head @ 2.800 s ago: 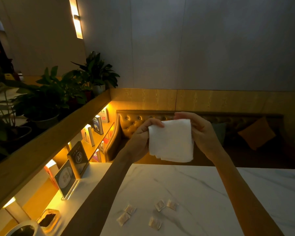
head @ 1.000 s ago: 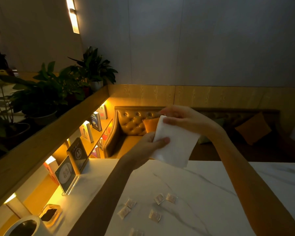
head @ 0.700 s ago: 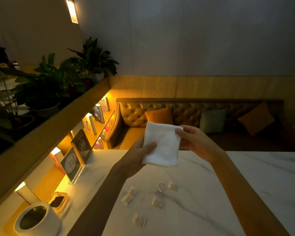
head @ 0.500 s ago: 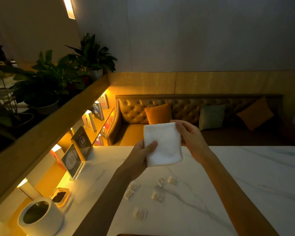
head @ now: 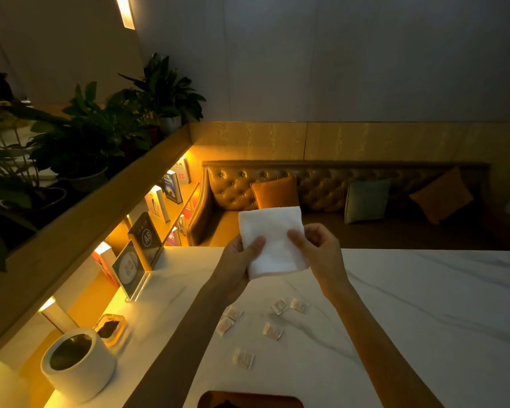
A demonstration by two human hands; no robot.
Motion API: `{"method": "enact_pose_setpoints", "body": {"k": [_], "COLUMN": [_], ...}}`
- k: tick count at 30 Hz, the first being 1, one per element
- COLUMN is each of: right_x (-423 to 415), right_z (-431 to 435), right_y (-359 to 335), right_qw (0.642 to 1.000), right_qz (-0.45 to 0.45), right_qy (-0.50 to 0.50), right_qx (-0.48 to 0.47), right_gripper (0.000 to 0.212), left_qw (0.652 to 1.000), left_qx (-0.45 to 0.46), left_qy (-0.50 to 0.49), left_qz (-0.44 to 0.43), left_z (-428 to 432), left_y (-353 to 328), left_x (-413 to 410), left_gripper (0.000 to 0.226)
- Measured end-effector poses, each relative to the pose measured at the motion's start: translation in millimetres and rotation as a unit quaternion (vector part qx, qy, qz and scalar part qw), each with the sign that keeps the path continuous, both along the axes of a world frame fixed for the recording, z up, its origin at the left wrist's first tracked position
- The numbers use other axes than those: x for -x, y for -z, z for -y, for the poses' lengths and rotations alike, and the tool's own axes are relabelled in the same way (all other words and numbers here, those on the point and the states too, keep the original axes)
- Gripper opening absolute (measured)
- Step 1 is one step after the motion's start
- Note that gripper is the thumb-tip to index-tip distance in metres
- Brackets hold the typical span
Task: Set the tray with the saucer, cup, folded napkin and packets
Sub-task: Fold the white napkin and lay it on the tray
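Observation:
A white folded napkin (head: 273, 241) is held upright above the far part of the marble table (head: 409, 304). My left hand (head: 237, 265) pinches its left edge with the thumb on front. My right hand (head: 317, 247) grips its right edge. Several small packets (head: 273, 330) lie scattered on the table below the hands. A brown tray (head: 248, 401) shows only its far rim at the bottom edge. No saucer or cup is in sight.
A white cylindrical container (head: 78, 365) stands at the left front, a small dish (head: 111, 328) behind it. Acrylic sign stands (head: 133, 267) sit at the table's left edge. A lit bookshelf, potted plants and a tufted sofa (head: 306, 187) with cushions lie beyond.
The napkin went from a larger square to a narrower folded shape. Both hands came lower and closer together with it. The view tilted down, bringing the container and tray rim into sight.

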State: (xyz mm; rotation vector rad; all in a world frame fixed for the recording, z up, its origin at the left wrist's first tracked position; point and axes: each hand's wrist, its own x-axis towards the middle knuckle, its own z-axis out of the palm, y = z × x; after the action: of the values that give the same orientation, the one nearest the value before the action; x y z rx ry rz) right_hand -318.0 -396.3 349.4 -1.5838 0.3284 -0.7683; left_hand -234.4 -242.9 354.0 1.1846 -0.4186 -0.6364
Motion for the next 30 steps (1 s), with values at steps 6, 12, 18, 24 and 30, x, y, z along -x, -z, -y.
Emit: {"method": "enact_pose_setpoints", "body": {"k": [6,12,18,24,30], "right_x": [2.6,9.6,17.3,23.5,42.2], "right_z": [-6.0,-5.3,-3.7,-1.8,-1.2], "right_y": [-6.2,2.0,8.8,20.3,51.4], "right_qw": [1.000,0.992,0.993,0.994,0.991], "right_qz": [0.007,-0.073,-0.085,-0.092,-0.103], "right_qy": [0.020,-0.101,-0.080,-0.051,-0.081], "right_qx": [0.021,0.007,-0.022,0.011,-0.038], "right_gripper": [0.013,0.037,0.016,0.015,0.043], "left_qw": [1.000,0.999,0.996,0.989,0.961], "left_qx": [-0.008,-0.030,-0.056,-0.134,-0.232], "left_qy": [-0.002,-0.016,0.063,0.064,0.115], "left_qz": [0.001,0.012,-0.010,0.015,0.096], "left_z": [-5.2,-13.9,-26.7,-25.8,-30.7], "left_y": [-4.2,1.4,9.1,16.6,44.7], "left_x": [0.7,-2.0,-5.3,-4.2,1.7], "left_gripper": [0.039,0.046,0.068,0.075,0.077]}}
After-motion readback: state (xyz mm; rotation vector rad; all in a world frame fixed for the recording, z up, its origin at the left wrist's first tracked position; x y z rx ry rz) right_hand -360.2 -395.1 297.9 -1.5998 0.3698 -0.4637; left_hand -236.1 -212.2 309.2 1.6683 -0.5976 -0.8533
